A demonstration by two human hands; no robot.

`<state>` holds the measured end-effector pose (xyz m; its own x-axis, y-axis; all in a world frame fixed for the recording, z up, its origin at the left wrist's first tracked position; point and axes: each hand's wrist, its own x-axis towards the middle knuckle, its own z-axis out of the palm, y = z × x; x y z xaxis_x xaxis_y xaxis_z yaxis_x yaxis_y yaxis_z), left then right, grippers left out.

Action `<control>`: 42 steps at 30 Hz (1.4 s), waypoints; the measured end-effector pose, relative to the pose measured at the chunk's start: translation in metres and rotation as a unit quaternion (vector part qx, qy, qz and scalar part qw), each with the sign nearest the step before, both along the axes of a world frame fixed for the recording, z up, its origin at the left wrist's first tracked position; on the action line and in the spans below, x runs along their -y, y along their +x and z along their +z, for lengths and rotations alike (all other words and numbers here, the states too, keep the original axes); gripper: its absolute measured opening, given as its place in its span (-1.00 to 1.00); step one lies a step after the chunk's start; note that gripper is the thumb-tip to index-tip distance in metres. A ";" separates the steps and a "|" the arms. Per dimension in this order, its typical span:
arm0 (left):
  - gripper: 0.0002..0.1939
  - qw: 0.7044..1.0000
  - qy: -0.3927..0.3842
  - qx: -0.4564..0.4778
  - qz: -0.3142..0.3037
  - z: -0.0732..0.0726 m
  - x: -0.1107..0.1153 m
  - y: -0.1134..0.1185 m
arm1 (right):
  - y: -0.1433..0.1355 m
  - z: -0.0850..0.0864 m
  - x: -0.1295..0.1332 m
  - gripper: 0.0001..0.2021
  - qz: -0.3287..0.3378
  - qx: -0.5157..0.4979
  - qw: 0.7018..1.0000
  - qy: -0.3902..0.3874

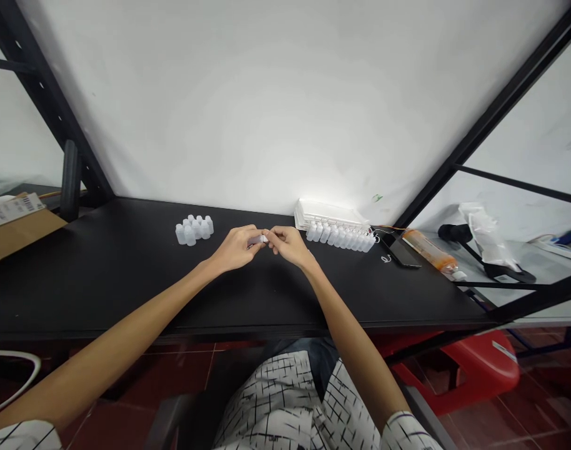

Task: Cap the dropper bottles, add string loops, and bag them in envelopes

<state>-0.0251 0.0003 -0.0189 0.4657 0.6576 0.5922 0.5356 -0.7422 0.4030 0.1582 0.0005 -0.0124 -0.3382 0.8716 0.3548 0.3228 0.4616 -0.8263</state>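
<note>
Above the middle of the black table, my left hand [237,249] is closed around a small translucent plastic bottle [255,240] lying on its side. The fingers of my right hand [286,244] pinch the bottle's white top end [265,238]; they partly hide it. To the left, a cluster of several similar bottles [190,235] stands upright on the table. Over on the right, a row of several more bottles [342,238] stands in front of a stack of flat white pieces [330,211].
A dark phone [404,254] and a small white loop [385,259] lie right of the row. Beyond them is an orange-ended clear plastic bottle [428,250]. Black metal uprights frame both sides. A cardboard box [25,231] sits far left; a red stool [485,369] is below right.
</note>
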 end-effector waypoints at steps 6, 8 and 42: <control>-0.80 0.999 -0.020 0.030 0.003 0.003 0.000 -0.002 | 0.001 0.005 0.004 -0.65 0.018 -0.046 0.999 -0.008; -0.79 1.000 -0.009 0.025 0.000 0.002 0.000 -0.003 | 0.000 0.006 0.005 -0.63 0.023 -0.045 0.998 -0.027; -0.69 0.999 0.022 0.020 -0.017 0.002 0.001 -0.003 | 0.001 0.003 0.001 -0.65 0.028 -0.088 0.995 -0.043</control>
